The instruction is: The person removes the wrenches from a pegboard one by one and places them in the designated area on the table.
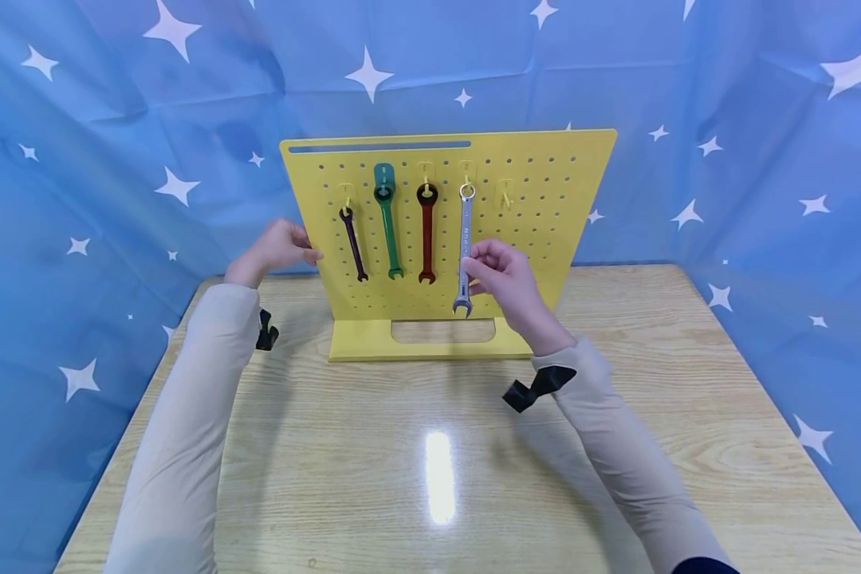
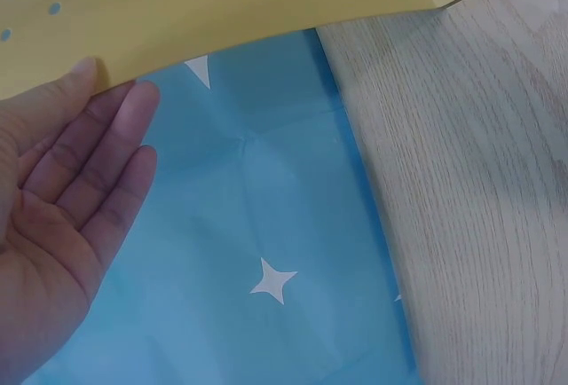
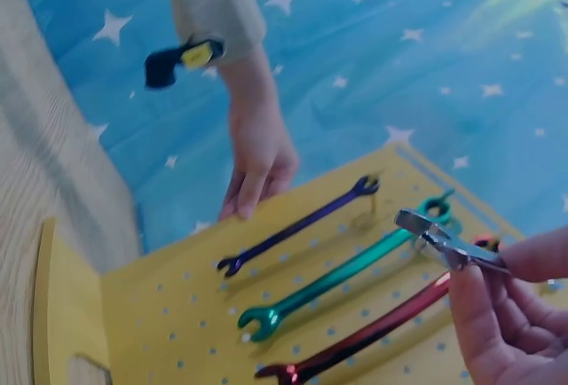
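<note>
A yellow pegboard [image 1: 373, 299] stands upright on the table. My right hand [image 1: 505, 279] pinches a silver combination wrench [image 1: 465, 231] between thumb and fingers; its ring end is up at a yellow hook and its open end points down. To its left hang a red wrench [image 1: 426, 235], a green wrench [image 1: 390, 231] and a small purple wrench [image 1: 354, 245], each on its own hook. My left hand [image 1: 280, 245] holds the board's left edge, its thumb [image 2: 80, 79] on the front face and the other fingers reaching behind the edge.
A bare yellow hook [image 1: 505, 196] sits on the board right of the silver wrench. The board's foot [image 1: 359, 341] rests on the wooden table [image 1: 359, 446]. Blue star-patterned cloth [image 1: 689, 96] hangs behind and at both sides. Black mounts [image 1: 538, 387] are strapped to the wrists.
</note>
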